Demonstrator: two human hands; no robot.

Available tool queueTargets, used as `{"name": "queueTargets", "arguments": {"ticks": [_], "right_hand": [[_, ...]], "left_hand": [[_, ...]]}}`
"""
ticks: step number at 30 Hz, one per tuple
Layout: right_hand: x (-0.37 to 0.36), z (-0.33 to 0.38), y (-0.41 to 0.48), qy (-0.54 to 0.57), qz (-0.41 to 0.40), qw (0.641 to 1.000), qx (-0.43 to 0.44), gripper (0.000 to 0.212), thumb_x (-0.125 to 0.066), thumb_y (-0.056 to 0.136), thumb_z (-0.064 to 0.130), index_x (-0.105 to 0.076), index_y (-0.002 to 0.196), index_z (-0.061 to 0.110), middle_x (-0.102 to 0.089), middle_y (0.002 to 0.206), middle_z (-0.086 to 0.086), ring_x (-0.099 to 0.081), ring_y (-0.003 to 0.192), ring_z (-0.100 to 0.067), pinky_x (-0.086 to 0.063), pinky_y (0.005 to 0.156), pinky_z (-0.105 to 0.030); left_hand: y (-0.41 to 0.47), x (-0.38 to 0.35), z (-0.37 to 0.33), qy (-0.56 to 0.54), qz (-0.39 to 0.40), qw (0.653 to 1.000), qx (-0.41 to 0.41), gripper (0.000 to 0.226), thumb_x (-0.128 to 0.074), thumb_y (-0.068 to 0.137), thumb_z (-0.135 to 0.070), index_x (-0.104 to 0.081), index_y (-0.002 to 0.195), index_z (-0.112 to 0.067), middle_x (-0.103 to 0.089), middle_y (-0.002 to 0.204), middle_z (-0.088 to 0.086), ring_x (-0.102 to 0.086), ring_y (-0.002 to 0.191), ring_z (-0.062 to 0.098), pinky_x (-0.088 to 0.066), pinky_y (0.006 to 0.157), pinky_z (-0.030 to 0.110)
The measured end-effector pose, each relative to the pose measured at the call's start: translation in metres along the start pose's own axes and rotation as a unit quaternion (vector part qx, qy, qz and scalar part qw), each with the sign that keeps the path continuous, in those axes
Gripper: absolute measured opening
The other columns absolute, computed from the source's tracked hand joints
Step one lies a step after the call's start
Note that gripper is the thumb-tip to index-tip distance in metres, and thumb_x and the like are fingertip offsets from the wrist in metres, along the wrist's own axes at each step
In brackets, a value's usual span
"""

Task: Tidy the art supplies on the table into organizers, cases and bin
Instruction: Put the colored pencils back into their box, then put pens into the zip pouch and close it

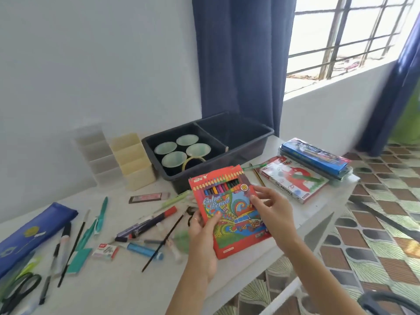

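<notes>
A red colour pencil box (229, 210) is lifted above the white table (109, 285). My left hand (203, 244) grips its lower left edge, thumb on the front. My right hand (270, 205) pinches its right edge with curled fingers. Behind it stands a dark two-compartment bin (247, 146) with several pale green cups (173, 159) and a yellow tape ring in its left half. Two tiered organizers, one clear (97, 153) and one cream (134, 160), stand left of the bin. A blue pencil case (29, 233) lies at the far left.
Pens, markers, brushes, erasers and a glue stick (145, 251) are scattered across the table's middle. Black scissors (20, 289) lie at the lower left. An oil pastels box (293, 178) and a blue pack (316, 158) sit at the right end, by the table edge.
</notes>
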State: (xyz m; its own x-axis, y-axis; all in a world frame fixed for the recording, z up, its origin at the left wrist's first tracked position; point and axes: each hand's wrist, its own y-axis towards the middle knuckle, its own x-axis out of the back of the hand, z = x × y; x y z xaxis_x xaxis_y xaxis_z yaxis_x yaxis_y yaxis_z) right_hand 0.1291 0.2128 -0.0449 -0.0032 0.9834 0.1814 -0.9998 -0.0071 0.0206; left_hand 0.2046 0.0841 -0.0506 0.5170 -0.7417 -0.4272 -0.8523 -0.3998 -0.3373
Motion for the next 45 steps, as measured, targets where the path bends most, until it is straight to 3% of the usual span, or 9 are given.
{"name": "queueTargets", "arguments": {"ticks": [3,10,19,25,29,33,35,42,45], "right_hand": [[0.037,-0.01,0.032,-0.045,-0.005,0.999,0.027,0.026,-0.06,0.091,0.022,-0.06,0.117,0.018,-0.066,0.096,0.003,-0.064,0.077,-0.005,-0.05,0.049,-0.012],[0.107,-0.046,0.103,-0.191,0.004,0.973,0.128,0.031,-0.065,0.086,0.01,-0.063,0.117,0.008,-0.055,0.11,-0.004,-0.057,0.098,-0.015,-0.05,0.07,-0.018],[0.138,-0.102,0.156,-0.299,0.02,0.928,0.223,0.025,-0.065,0.086,0.01,-0.068,0.109,0.003,-0.062,0.115,-0.013,-0.053,0.11,-0.028,-0.049,0.091,-0.044],[0.14,-0.113,0.147,-0.302,0.079,0.91,0.273,0.048,-0.041,0.09,0.044,-0.061,0.123,0.015,-0.053,0.134,0.0,-0.04,0.131,-0.018,-0.036,0.108,-0.039],[0.148,-0.12,0.152,-0.367,0.128,0.873,0.293,0.061,-0.02,0.096,0.056,-0.044,0.139,0.021,-0.032,0.151,0.006,-0.017,0.144,-0.011,-0.014,0.116,-0.036],[0.151,-0.119,0.155,-0.399,0.139,0.856,0.298,0.061,-0.014,0.098,0.054,-0.04,0.142,0.02,-0.03,0.152,0.004,-0.016,0.144,-0.012,-0.013,0.116,-0.038],[0.152,-0.119,0.155,-0.398,0.139,0.856,0.299,0.058,-0.017,0.099,0.05,-0.042,0.141,0.019,-0.032,0.151,0.003,-0.017,0.144,-0.012,-0.013,0.116,-0.038],[0.133,-0.109,0.151,-0.348,0.085,0.894,0.269,0.046,-0.036,0.09,0.025,-0.057,0.126,0.007,-0.053,0.135,-0.008,-0.041,0.132,-0.027,-0.025,0.113,-0.04],[0.11,-0.081,0.144,-0.275,0.09,0.92,0.262,0.034,-0.047,0.09,0.012,-0.06,0.12,0.003,-0.057,0.127,-0.01,-0.049,0.121,-0.028,-0.038,0.103,-0.037]], "left_hand": [[0.02,-0.047,0.018,-0.014,-0.002,0.999,0.029,0.027,-0.059,0.09,-0.013,-0.055,0.116,-0.016,-0.072,0.094,0.01,-0.071,0.076,0.028,-0.058,0.066,0.04],[0.064,-0.138,0.073,0.023,-0.026,0.999,0.028,0.022,-0.059,0.092,-0.02,-0.053,0.114,-0.019,-0.07,0.099,0.009,-0.07,0.083,0.025,-0.058,0.068,0.037],[0.109,-0.199,0.128,0.07,-0.11,0.991,-0.026,0.029,-0.054,0.095,-0.02,-0.046,0.123,-0.02,-0.062,0.111,0.008,-0.065,0.096,0.023,-0.056,0.078,0.038],[0.126,-0.219,0.132,0.198,-0.219,0.943,-0.151,0.052,-0.061,0.088,-0.009,-0.041,0.135,-0.014,-0.045,0.127,0.01,-0.052,0.117,0.023,-0.051,0.093,0.04],[0.121,-0.224,0.132,0.195,-0.177,0.95,-0.171,0.056,-0.052,0.092,-0.003,-0.035,0.142,-0.02,-0.036,0.136,-0.003,-0.045,0.118,0.009,-0.048,0.095,0.029],[0.117,-0.223,0.14,0.202,-0.149,0.953,-0.17,0.057,-0.049,0.094,-0.007,-0.032,0.145,-0.027,-0.028,0.149,-0.009,-0.04,0.128,0.006,-0.045,0.094,0.017],[0.114,-0.221,0.141,0.228,-0.134,0.95,-0.167,0.054,-0.049,0.095,-0.01,-0.032,0.145,-0.024,-0.022,0.152,-0.011,-0.035,0.131,0.003,-0.04,0.088,0.004],[0.106,-0.207,0.118,0.332,-0.103,0.921,-0.177,0.045,-0.055,0.094,-0.016,-0.043,0.137,-0.021,-0.024,0.152,-0.006,-0.025,0.138,0.006,-0.032,0.093,0.0],[0.091,-0.195,0.09,0.318,-0.146,0.912,-0.211,0.041,-0.055,0.094,-0.018,-0.046,0.134,-0.024,-0.04,0.141,-0.012,-0.034,0.133,0.003,-0.031,0.105,0.014]]}}
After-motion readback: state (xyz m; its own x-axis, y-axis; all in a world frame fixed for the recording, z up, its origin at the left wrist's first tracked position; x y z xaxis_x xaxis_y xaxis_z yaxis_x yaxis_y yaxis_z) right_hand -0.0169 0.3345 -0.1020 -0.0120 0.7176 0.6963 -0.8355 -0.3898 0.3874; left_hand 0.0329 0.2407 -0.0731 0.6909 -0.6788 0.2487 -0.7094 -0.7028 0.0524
